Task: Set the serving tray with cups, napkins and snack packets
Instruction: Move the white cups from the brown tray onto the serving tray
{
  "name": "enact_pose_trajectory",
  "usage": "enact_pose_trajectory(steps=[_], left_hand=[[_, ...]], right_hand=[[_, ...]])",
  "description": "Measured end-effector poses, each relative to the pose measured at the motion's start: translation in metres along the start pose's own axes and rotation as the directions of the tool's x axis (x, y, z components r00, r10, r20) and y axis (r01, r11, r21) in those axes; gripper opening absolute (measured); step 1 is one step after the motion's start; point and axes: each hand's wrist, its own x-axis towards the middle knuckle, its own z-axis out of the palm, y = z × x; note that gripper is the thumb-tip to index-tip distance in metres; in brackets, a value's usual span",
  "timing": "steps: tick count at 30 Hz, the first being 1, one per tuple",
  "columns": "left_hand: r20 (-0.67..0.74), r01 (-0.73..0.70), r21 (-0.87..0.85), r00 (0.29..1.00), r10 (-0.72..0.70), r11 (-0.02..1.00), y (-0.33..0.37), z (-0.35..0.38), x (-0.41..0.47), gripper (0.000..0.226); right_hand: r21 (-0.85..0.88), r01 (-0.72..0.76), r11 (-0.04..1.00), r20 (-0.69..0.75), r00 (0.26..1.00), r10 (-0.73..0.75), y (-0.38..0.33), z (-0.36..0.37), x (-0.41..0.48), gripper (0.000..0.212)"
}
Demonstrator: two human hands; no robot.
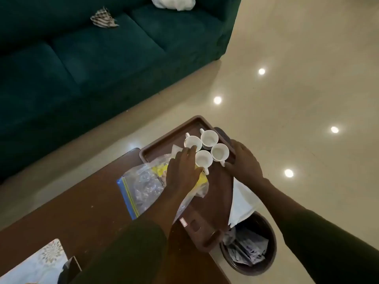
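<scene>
A brown serving tray (164,140) lies on the dark wooden table (82,201), its right side reaching past the table edge. Several white cups (209,138) stand clustered at the tray's far right. A clear zip bag (141,185) with yellow snack packets (160,170) lies across the tray's left rim. A white napkin (176,149) peeks out beside the cups. My left hand (182,171) lies flat over the bag, its fingertips touching the two nearer left cups. My right hand (244,160) curls over the tray's right rim, next to the right cup's handle.
A dark round waste bin (264,261) with crumpled wrappers stands on the floor under the tray's right end, and a white sheet (242,201) hangs above it. A green sofa (92,68) fills the far left. A patterned mat (41,263) lies at the table's near left.
</scene>
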Motion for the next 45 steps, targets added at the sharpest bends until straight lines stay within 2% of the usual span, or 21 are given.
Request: enact_pose_trajectory(steps=[2,6,8,15,19,26,30,34,41,45], left_hand=[[-0.017,0.011,-0.041,1.0,-0.012,0.999,0.006,0.015,0.012,0.065],[0.025,-0.002,0.052,1.0,0.001,0.999,0.014,0.043,0.022,0.057],[-0.017,0.001,0.082,1.0,0.0,0.997,0.014,0.051,0.024,0.049],[-0.045,0.068,0.145,0.997,-0.062,0.987,0.029,0.061,0.034,0.054],[-0.067,0.097,0.082,0.993,-0.092,0.992,0.037,0.059,0.034,0.05],[-0.155,-0.018,-0.109,0.988,0.0,0.994,0.035,0.035,0.012,0.048],[-0.301,-0.014,-0.171,0.953,-0.039,0.985,0.012,0.002,-0.006,0.052],[-0.429,0.041,-0.178,0.896,-0.115,0.983,-0.046,-0.039,-0.039,0.054],[-0.455,0.266,-0.169,0.833,-0.314,0.949,-0.18,-0.089,-0.143,0.059],[-0.491,0.377,-0.135,0.778,-0.392,0.916,-0.243,-0.111,-0.216,0.059]], right_hand=[[-0.02,0.005,1.0,0.047,0.999,-0.004,0.003,0.007,0.011,0.065],[-0.051,0.03,0.998,0.163,0.986,-0.021,0.008,0.022,0.022,0.085],[-0.028,0.024,0.999,0.208,0.978,-0.018,0.01,0.03,0.028,0.089],[-0.001,-0.097,0.995,0.066,0.993,0.097,0.015,0.043,0.024,0.057],[0.004,-0.126,0.992,0.087,0.988,0.125,0.021,0.042,0.011,0.06],[0.023,-0.039,0.999,-0.089,0.995,0.041,0.006,0.012,-0.007,0.058],[0.011,0.079,0.997,-0.104,0.992,-0.077,-0.038,0.005,-0.01,0.059],[0.051,0.236,0.97,-0.082,0.969,-0.232,-0.111,0.03,-0.016,0.052],[0.117,0.422,0.899,0.069,0.9,-0.431,-0.243,0.126,-0.063,0.051],[0.165,0.462,0.871,0.139,0.864,-0.485,-0.308,0.18,-0.109,0.047]])
